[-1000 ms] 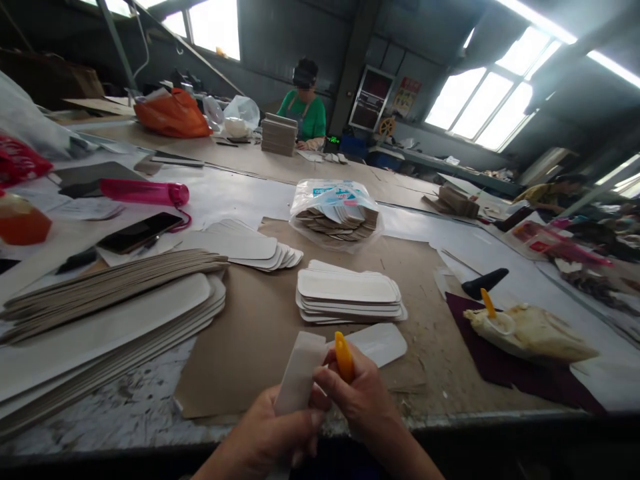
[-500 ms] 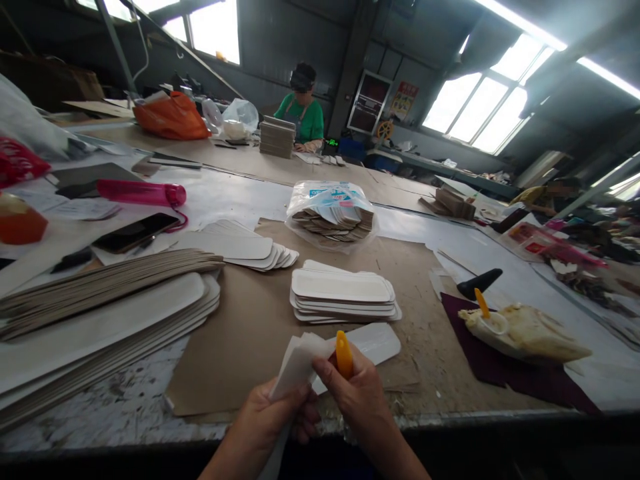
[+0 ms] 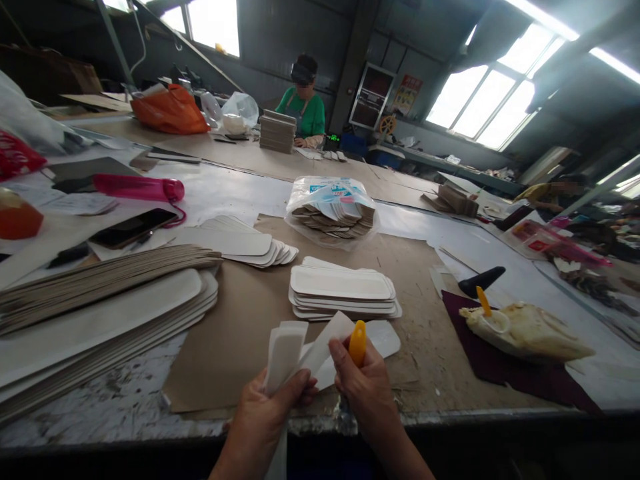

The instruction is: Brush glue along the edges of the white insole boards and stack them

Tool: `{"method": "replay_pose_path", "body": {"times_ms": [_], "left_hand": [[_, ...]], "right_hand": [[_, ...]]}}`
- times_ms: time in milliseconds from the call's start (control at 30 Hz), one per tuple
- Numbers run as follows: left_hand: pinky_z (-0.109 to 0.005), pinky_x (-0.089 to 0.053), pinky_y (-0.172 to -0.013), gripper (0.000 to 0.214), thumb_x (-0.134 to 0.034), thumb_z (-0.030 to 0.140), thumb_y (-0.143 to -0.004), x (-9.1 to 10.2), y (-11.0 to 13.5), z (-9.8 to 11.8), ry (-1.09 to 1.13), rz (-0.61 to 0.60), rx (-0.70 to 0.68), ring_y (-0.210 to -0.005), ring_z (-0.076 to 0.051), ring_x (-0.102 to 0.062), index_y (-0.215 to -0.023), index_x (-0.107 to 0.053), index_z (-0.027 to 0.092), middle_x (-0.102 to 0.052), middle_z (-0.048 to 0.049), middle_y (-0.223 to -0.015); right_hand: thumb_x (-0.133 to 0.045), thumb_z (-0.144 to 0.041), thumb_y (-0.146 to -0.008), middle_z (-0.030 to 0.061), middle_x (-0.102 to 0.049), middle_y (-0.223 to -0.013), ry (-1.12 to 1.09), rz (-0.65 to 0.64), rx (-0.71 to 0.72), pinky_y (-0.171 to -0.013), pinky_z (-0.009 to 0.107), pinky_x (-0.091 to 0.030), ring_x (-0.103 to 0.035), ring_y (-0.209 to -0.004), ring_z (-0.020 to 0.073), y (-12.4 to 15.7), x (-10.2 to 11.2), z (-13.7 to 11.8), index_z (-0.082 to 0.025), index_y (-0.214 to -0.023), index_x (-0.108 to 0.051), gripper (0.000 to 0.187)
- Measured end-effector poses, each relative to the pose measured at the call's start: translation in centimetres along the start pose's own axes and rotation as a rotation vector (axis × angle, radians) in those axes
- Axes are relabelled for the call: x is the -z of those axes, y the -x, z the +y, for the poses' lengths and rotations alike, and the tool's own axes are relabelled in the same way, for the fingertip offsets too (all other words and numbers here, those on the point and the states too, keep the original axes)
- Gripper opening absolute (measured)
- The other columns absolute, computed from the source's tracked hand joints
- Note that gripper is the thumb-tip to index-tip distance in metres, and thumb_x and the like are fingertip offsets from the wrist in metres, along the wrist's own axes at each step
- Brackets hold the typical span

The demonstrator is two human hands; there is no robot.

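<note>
My left hand (image 3: 267, 407) is closed around several thin white strips (image 3: 285, 353), whose lower ends hang past the table edge. In my right hand (image 3: 367, 387) is a yellow-handled tool (image 3: 357, 343); its lower end is blurred and its kind cannot be made out. Thumb and finger of that hand also pinch the end of one white strip (image 3: 333, 333), fanned away from the others. Behind my hands, a white round-cornered board (image 3: 386, 338) lies on the brown cardboard sheet (image 3: 225, 360). Just beyond it is a stack of similar boards (image 3: 343, 287).
Long boards (image 3: 100, 327) are piled at left, near a fanned stack (image 3: 240, 243) and a phone (image 3: 133, 228). A plastic bag of pieces (image 3: 333, 210) lies ahead. At right, a glue-smeared bag (image 3: 530, 330) rests on dark cloth (image 3: 465, 327). A person in green (image 3: 305, 110) sits across.
My right hand has moved slightly right, drawing one strip's end away from the bundle. The strips in my left hand now stand more upright and spread apart. The view has shifted slightly.
</note>
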State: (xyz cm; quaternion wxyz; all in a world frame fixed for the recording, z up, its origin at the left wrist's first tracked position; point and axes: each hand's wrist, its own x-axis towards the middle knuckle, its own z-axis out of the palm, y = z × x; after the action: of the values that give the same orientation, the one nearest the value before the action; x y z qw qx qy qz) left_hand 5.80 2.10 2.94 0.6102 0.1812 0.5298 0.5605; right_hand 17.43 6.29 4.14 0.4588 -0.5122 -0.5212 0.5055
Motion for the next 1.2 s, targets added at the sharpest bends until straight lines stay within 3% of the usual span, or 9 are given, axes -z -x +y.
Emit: {"method": "replay_pose_path", "body": {"times_ms": [167,267,333,400,567,667,900,1067,1200], "left_hand": [[-0.019,-0.044,-0.056,0.024,-0.069,0.039,-0.065,0.3,0.9,-1.3,-0.122,-0.060,-0.084,-0.056,-0.012,-0.055,-0.066,-0.064,0.015,-0.062,0.0003,-0.056],[-0.018,-0.039,-0.054,0.020,-0.052,0.031,-0.080,1.6,1.5,-3.1,-0.498,-0.359,-0.357,-0.056,-0.010,-0.050,-0.069,-0.060,0.016,-0.058,0.0009,-0.060],[-0.017,-0.037,-0.055,0.020,-0.041,0.023,-0.085,2.7,1.7,-4.3,-0.770,-0.577,-0.565,-0.057,-0.010,-0.050,-0.075,-0.057,0.016,-0.057,0.0002,-0.064],[-0.018,-0.038,-0.057,0.019,-0.037,0.018,-0.085,3.6,1.8,-5.2,-0.871,-0.665,-0.644,-0.060,-0.011,-0.051,-0.080,-0.055,0.017,-0.057,-0.0005,-0.067],[-0.020,-0.034,-0.052,0.015,-0.036,0.011,-0.079,4.7,1.7,-5.3,-1.055,-0.692,-0.745,-0.058,-0.012,-0.050,-0.076,-0.049,0.019,-0.054,0.0011,-0.065],[-0.023,-0.030,-0.047,0.016,-0.037,0.008,-0.077,5.4,1.7,-4.4,-1.263,-0.698,-0.929,-0.052,-0.012,-0.047,-0.070,-0.046,0.019,-0.051,0.0023,-0.059],[-0.027,-0.039,-0.052,0.026,-0.030,0.008,-0.086,6.6,0.7,-3.3,-1.307,-0.378,-1.216,-0.057,-0.015,-0.048,-0.080,-0.054,0.014,-0.052,-0.0027,-0.064],[-0.035,-0.045,-0.085,0.030,-0.029,0.010,-0.089,6.4,-0.5,-3.5,-1.228,-0.285,-1.266,-0.103,-0.022,-0.050,-0.076,-0.056,0.014,-0.058,-0.0113,-0.102],[-0.032,-0.046,-0.088,0.034,-0.028,0.008,-0.089,6.3,-1.2,-3.2,-1.265,-0.279,-1.231,-0.108,-0.021,-0.050,-0.070,-0.056,0.014,-0.060,-0.0111,-0.108]], "right_hand": [[-0.065,-0.045,-0.070,-0.0077,-0.039,-0.046,-0.106,-0.076,-0.198,-0.043,0.020,-0.033,-0.034,-0.041,0.0058,0.9,0.8,0.1,-0.015,-0.067,-0.056,0.032],[-0.071,-0.043,-0.064,0.0000,-0.059,-0.064,-0.263,0.016,-0.304,-0.058,0.024,-0.045,-0.054,-0.060,0.0119,1.2,2.1,-0.5,-0.014,-0.071,-0.058,0.032],[-0.073,-0.040,-0.063,0.0028,-0.064,-0.075,-0.360,0.014,-0.391,-0.065,0.029,-0.048,-0.058,-0.066,0.0149,1.2,2.9,-1.0,-0.016,-0.078,-0.058,0.032],[-0.071,-0.038,-0.066,0.0010,-0.062,-0.068,-0.396,-0.020,-0.433,-0.059,0.028,-0.048,-0.056,-0.058,0.0127,1.0,3.6,-1.4,-0.017,-0.078,-0.056,0.029],[-0.068,-0.040,-0.068,-0.0066,-0.043,-0.052,-0.320,-0.059,-0.409,-0.038,0.016,-0.028,-0.032,-0.040,0.0035,-0.6,4.8,-2.2,-0.017,-0.068,-0.047,0.032],[-0.059,-0.047,-0.074,-0.0094,-0.030,-0.048,0.040,-0.151,-0.399,-0.038,0.018,-0.021,-0.022,-0.040,0.0042,-1.9,5.3,-2.4,-0.018,-0.068,-0.044,0.033],[-0.052,-0.036,-0.076,-0.0051,-0.039,-0.056,0.903,-0.782,-0.320,-0.048,0.021,-0.024,-0.035,-0.053,0.0082,-4.6,3.8,-2.1,-0.017,-0.059,-0.045,0.027],[-0.056,-0.036,-0.071,-0.0048,-0.043,-0.053,1.124,-0.950,-0.352,-0.046,0.020,-0.023,-0.038,-0.049,0.0083,-6.8,2.0,-2.0,-0.017,-0.060,-0.054,0.023],[-0.057,-0.037,-0.071,-0.0022,-0.052,-0.055,1.320,-0.990,-0.210,-0.047,0.022,-0.024,-0.043,-0.051,0.0107,-7.8,1.3,-2.0,-0.019,-0.066,-0.061,0.020]]}}
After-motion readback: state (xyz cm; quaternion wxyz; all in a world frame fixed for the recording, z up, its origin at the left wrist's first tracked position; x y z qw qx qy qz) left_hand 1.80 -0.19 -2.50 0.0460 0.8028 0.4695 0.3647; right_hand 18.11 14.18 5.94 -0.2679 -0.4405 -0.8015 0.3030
